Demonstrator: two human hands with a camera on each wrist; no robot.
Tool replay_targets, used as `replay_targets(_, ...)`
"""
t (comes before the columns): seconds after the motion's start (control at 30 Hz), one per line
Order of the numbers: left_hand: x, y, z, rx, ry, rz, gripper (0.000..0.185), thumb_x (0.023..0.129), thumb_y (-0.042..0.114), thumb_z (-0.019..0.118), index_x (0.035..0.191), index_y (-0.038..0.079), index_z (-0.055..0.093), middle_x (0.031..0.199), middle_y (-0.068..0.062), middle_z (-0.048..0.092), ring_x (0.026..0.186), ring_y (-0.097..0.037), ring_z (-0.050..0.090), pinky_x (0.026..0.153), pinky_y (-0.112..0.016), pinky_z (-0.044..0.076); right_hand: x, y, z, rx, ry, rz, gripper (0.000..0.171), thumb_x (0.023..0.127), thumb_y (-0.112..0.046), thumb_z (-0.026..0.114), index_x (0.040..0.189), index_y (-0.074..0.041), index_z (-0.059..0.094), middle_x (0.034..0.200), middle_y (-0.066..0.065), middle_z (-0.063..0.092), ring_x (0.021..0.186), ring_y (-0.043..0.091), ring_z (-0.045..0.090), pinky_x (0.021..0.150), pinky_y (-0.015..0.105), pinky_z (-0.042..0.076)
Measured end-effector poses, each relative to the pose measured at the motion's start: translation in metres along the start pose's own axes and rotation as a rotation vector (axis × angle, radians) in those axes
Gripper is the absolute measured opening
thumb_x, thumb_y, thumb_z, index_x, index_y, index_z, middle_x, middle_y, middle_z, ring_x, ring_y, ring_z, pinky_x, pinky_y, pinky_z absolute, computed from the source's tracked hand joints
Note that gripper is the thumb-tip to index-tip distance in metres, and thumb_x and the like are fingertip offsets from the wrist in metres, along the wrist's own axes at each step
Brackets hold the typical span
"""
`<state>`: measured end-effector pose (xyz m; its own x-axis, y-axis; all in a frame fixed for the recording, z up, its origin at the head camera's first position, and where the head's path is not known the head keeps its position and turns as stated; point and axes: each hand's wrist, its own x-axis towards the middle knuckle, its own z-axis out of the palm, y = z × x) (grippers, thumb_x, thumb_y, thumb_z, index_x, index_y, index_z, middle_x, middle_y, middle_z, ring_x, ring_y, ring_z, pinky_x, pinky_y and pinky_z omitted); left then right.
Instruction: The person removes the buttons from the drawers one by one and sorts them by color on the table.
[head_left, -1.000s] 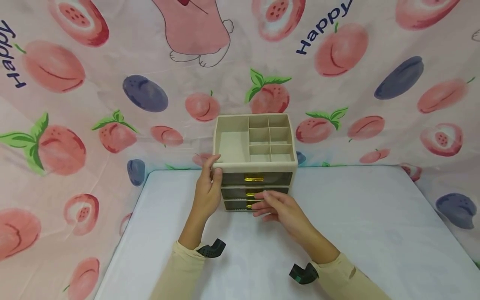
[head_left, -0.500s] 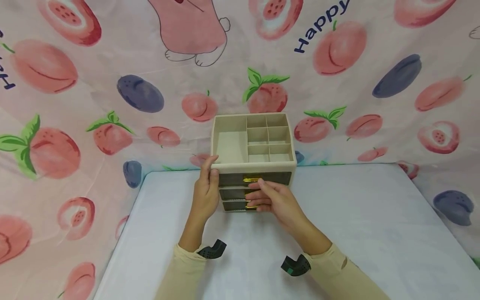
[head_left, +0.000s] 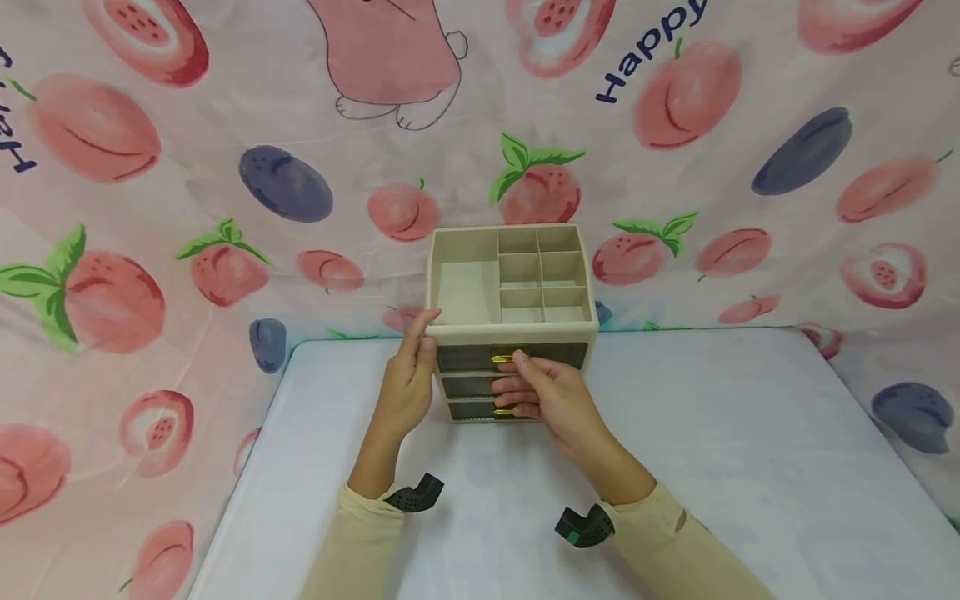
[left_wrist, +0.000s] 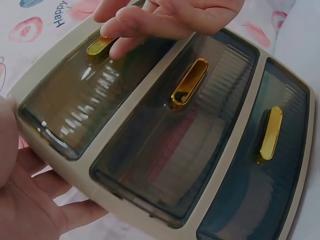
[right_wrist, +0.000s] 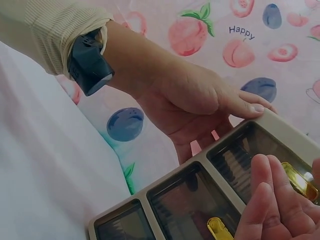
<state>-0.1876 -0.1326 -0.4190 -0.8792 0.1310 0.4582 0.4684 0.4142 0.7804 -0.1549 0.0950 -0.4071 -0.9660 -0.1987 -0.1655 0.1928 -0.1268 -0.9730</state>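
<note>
Recorded one cream drawer cabinet (head_left: 517, 335), upright at the hands' 12 o'clock on the table (head_left: 712, 433), broad axis 9-to-3, drawers (head_left: 465, 360) facing 6. Listed its gold top handle (head_left: 502, 358), long axis likewise 9-to-3, nearer the right hand (head_left: 558, 400). Found that hand approaching from 5 o'clock, pinched narrow about the handle, firmness untellable. Noted left hand (head_left: 408, 379) at 8 o'clock, gripping the front corner. Logged fruit-print cloth (head_left: 450, 162) beyond, at 12.

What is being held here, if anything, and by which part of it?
The left hand holds the drawer organizer by its upper left side. The right hand is at the top gold handle; whether it grips cannot be told.
</note>
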Motion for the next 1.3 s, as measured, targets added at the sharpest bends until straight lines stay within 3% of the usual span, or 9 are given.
replay_targets(0.27,0.000,-0.002,-0.008,-0.018,-0.028,-0.009,0.038,0.112,0.027,0.039,0.150,0.025,0.046,0.075,-0.002,0.043,0.068,-0.018,0.045,0.063,-0.031,0.040,0.003,-0.001,0.008,-0.010,0.056,-0.014,0.052,0.104,-0.045,0.057,0.118,0.003,0.071,0.085,0.000,0.077,0.079,0.015,0.076,0.068,0.026,0.057)
replay_targets(0.8,0.000,-0.001,-0.005,0.002,-0.018,-0.009,0.043,0.111,0.026,0.042,0.154,0.028,0.044,0.073,-0.002,0.045,0.067,-0.017,0.045,0.062,-0.031,0.039,0.004,0.002,0.012,0.062,0.142,-0.015,0.046,0.104,-0.036,0.061,0.112,0.009,0.069,0.077,0.000,0.075,0.069,0.013,0.073,0.060,0.022,0.053)
replay_targets(1.13,-0.002,0.007,-0.004,-0.002,0.006,-0.082,0.049,0.111,0.034,0.043,0.158,0.044,0.035,0.075,-0.002,0.044,0.070,-0.020,0.045,0.066,-0.036,0.042,0.001,0.005,0.015,0.120,0.179,-0.015,0.039,0.103,-0.030,0.062,0.105,0.008,0.071,0.072,0.000,0.074,0.063,0.013,0.071,0.058,0.023,0.052)
replay_targets(1.3,-0.001,0.008,-0.007,0.021,0.028,-0.082,0.047,0.110,0.035,0.045,0.155,0.046,0.038,0.072,-0.001,0.047,0.066,-0.019,0.046,0.060,-0.031,0.040,0.000,0.006,0.016,0.126,0.180,-0.015,0.038,0.102,-0.029,0.063,0.102,0.008,0.072,0.071,0.001,0.074,0.062,0.013,0.071,0.057,0.022,0.051)
